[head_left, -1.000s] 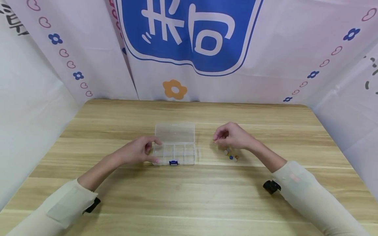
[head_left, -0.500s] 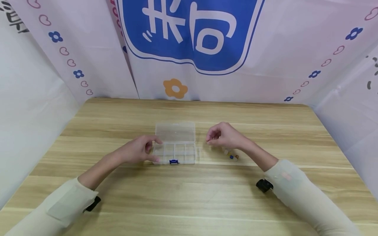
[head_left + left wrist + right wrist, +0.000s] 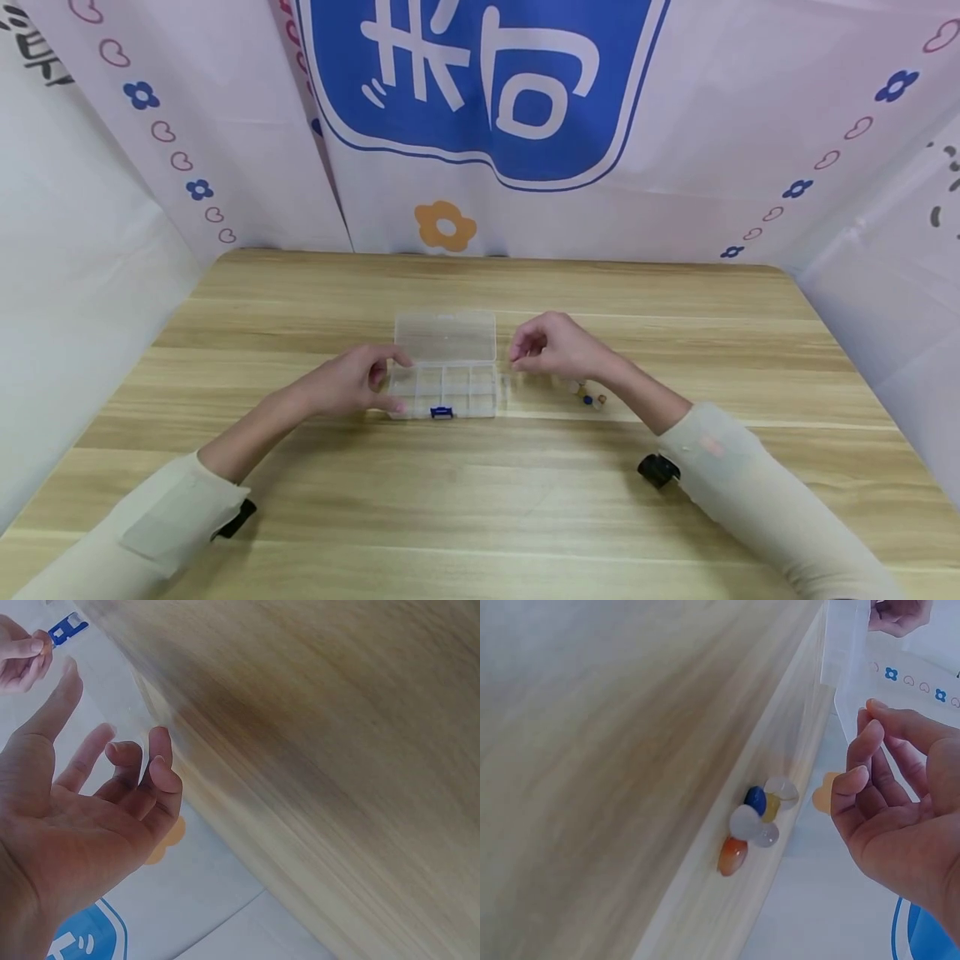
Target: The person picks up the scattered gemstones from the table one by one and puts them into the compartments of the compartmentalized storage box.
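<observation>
A clear plastic compartment box (image 3: 459, 390) lies on the wooden table (image 3: 480, 508) with its lid (image 3: 445, 336) open and a blue latch (image 3: 441, 412) at the front. My left hand (image 3: 360, 385) grips the box's left end, thumb behind and a finger in front. My right hand (image 3: 534, 350) hovers just right of the box with its fingertips pinched together. In the left wrist view a small brownish bead (image 3: 47, 642) shows between those fingertips. A little heap of coloured beads (image 3: 588, 396) (image 3: 754, 825) lies on the table under my right wrist.
Printed white and pink cloth walls (image 3: 480, 125) close off the table at the back and on both sides. Bare wood stretches in front of the box and behind it.
My right hand has moved left from above the bead heap toward the box, fingertips staying pinched. The left hand and the box have not moved.
</observation>
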A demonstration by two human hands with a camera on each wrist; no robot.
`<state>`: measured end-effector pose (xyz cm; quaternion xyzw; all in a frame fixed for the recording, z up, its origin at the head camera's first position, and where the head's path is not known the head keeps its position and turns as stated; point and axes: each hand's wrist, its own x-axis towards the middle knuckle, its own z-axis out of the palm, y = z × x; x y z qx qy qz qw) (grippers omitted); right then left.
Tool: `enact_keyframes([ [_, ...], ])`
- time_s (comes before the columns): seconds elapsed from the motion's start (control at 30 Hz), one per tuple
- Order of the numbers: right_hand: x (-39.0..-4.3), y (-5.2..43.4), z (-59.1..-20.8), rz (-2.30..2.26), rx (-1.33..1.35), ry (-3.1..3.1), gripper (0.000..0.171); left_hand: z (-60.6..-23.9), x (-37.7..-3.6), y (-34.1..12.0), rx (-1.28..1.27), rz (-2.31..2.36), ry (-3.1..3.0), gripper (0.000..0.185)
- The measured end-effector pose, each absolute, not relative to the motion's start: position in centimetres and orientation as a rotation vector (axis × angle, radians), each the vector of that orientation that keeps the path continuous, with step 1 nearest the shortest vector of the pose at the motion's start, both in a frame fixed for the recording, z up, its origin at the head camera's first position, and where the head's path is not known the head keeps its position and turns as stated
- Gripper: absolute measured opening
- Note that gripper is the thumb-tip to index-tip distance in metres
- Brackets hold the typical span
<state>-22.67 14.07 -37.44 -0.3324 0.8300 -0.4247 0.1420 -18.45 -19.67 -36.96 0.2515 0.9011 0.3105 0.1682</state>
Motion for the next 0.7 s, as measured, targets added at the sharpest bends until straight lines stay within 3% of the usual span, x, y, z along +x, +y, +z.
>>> enact_keyframes([
  [0.7,-22.7,12.4,-37.0,-1.215,-0.981,2.378,0.008,-36.9,-18.5,-19.7,0.741,0.905,2.559,0.055],
])
